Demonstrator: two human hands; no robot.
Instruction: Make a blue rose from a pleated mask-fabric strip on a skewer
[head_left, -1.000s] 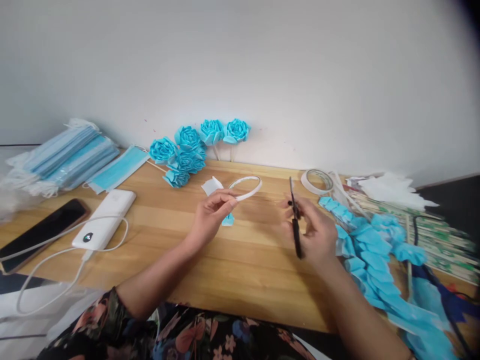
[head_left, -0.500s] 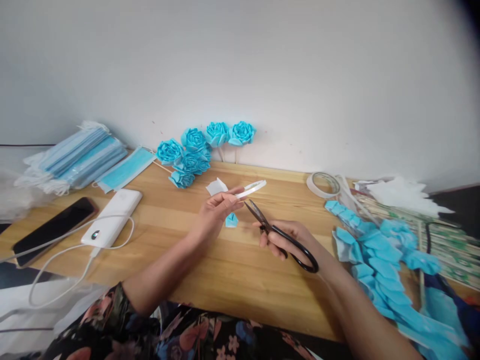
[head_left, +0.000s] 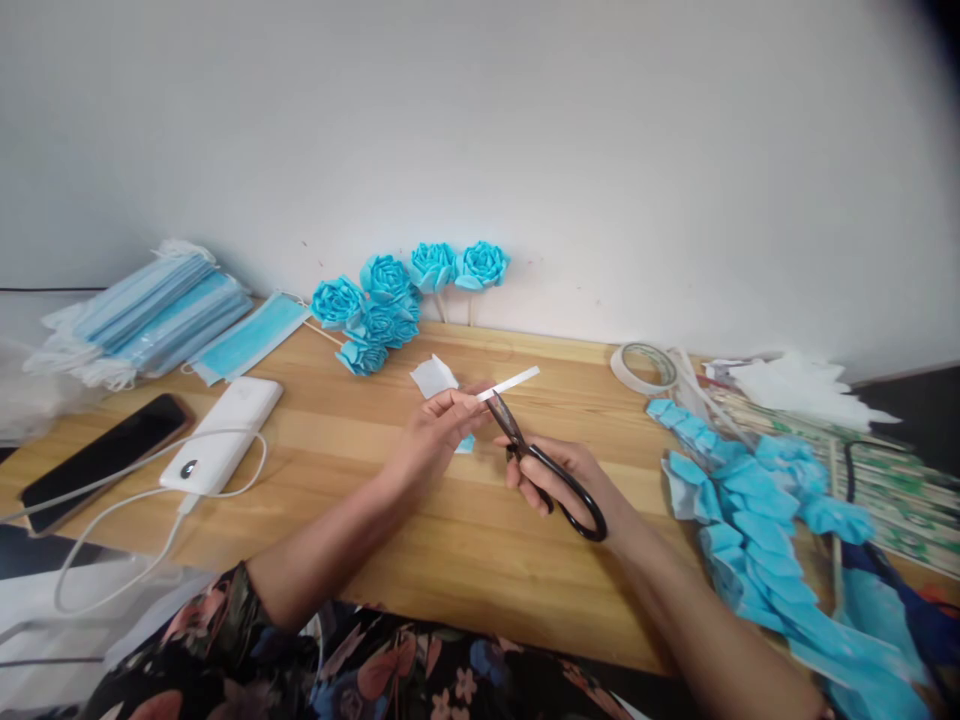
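Pinched in the fingertips of my left hand (head_left: 442, 420) is a narrow white strip (head_left: 521, 380), its free end sticking out to the right. My right hand (head_left: 559, 475) is wrapped round black-handled scissors (head_left: 517, 435). The scissor blades meet the strip just beside my left fingertips; whether they have cut through cannot be seen. Partly hidden under my left hand, a small blue folded piece (head_left: 466, 444) lies on the wooden table (head_left: 360, 420). Behind that hand is a small white piece (head_left: 433, 375).
Blue rose-like flowers (head_left: 386, 320) on sticks stand by the wall. At left are stacked face masks (head_left: 161, 310), a phone (head_left: 109, 460) and a cabled power bank (head_left: 221, 435). To the right lie a tape roll (head_left: 645, 368) and blue folded strips (head_left: 757, 530).
My right hand has moved the scissors left and up, bringing the blades from below the white strip onto it. The strip looked curved before and now shows straight.
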